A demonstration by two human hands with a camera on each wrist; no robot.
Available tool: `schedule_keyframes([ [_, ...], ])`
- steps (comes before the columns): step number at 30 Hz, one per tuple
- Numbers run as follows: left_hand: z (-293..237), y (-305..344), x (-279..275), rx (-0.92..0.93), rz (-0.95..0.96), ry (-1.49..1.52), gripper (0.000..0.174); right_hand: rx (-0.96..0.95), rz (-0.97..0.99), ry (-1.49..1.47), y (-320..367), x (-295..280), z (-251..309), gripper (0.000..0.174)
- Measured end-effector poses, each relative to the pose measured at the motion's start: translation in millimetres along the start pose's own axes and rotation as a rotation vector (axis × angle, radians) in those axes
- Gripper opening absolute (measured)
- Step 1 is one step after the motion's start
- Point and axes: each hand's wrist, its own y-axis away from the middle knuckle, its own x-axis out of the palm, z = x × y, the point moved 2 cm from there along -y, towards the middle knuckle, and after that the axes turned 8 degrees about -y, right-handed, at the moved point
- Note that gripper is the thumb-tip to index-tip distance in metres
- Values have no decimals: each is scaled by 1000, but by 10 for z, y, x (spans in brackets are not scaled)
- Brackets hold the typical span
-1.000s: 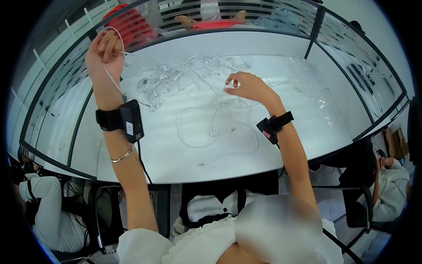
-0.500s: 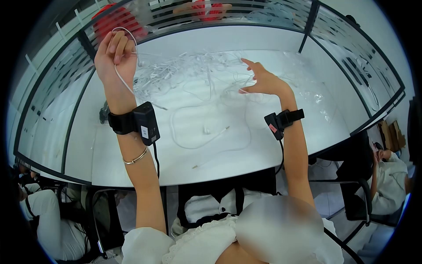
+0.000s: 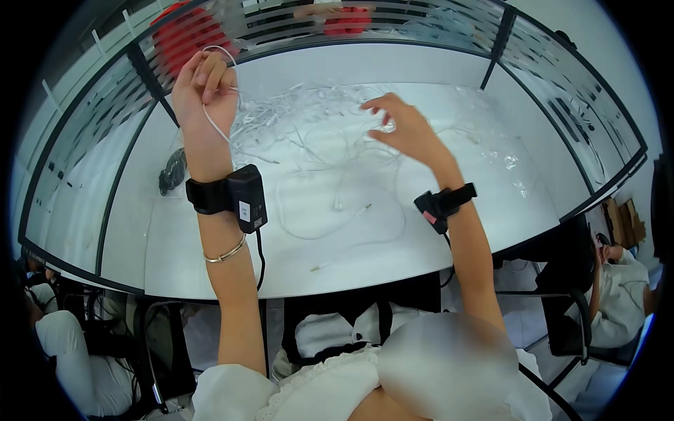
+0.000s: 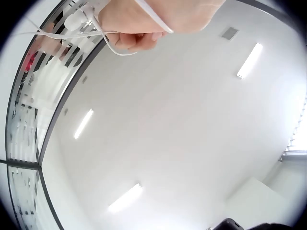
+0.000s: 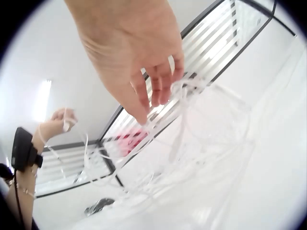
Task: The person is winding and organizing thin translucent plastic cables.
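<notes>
My raised left hand [image 3: 206, 91] grips a white earphone cable [image 3: 216, 123] in its curled fingers; one loop stands above the knuckles and a strand runs down across the wrist. A white earbud [image 4: 75, 20] hangs beside that hand in the left wrist view. Over the middle of the table hovers my right hand [image 3: 404, 130], thumb apart from the loosely bent fingers. In the right wrist view, thin white cables [image 5: 180, 134] pass close by its fingertips. A tangled heap of white earphone cables [image 3: 281, 112] lies between the hands toward the back.
On the white table [image 3: 217, 259], a loose cable with a metal plug [image 3: 368, 206] lies in front, and another plug [image 3: 314, 269] nearer the edge. A dark bundle [image 3: 173, 172] sits at left. Clear plastic [image 3: 516, 165] lies at right. Striped glass partitions [image 3: 583, 119] surround the table.
My left hand has shifted right in the head view, still gripping the cable. The right hand's thumb and fingers spread apart, and then the hand came back slightly left with fingers less spread.
</notes>
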Motion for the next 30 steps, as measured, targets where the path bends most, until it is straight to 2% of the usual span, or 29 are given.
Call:
schedule_keyframes([
  [2,73,14,54,-8,-10,10,15,-49,65,-37,-16,229,172,30],
  [4,100,6,75,-25,-3,0,15,-18,117,-25,6,395,333,25],
  [5,109,4,84,-38,-3,7,15,-115,116,-38,3,461,324,24],
  [8,124,-2,64,-88,85,-29,12,-82,195,-296,20,559,346,30],
  [9,132,-5,60,-102,110,5,11,-86,217,-274,30,569,355,36],
  [13,169,-6,70,-130,172,65,10,41,331,-306,56,598,312,32],
  [16,126,-10,45,-106,147,3,11,83,275,-397,-15,513,268,26],
  [17,100,-16,21,-93,131,-26,11,34,181,-484,-33,480,248,23],
  [20,-3,-49,-121,-104,108,-130,12,142,32,-633,-72,410,69,22],
  [24,-64,-57,-264,-91,-39,-415,13,114,-180,-746,-119,288,23,21],
  [27,-47,-70,-342,-101,-105,-613,13,157,-223,-834,-98,186,77,25],
  [30,14,-35,-349,-97,-135,-875,14,136,-292,-783,-70,136,188,28],
])
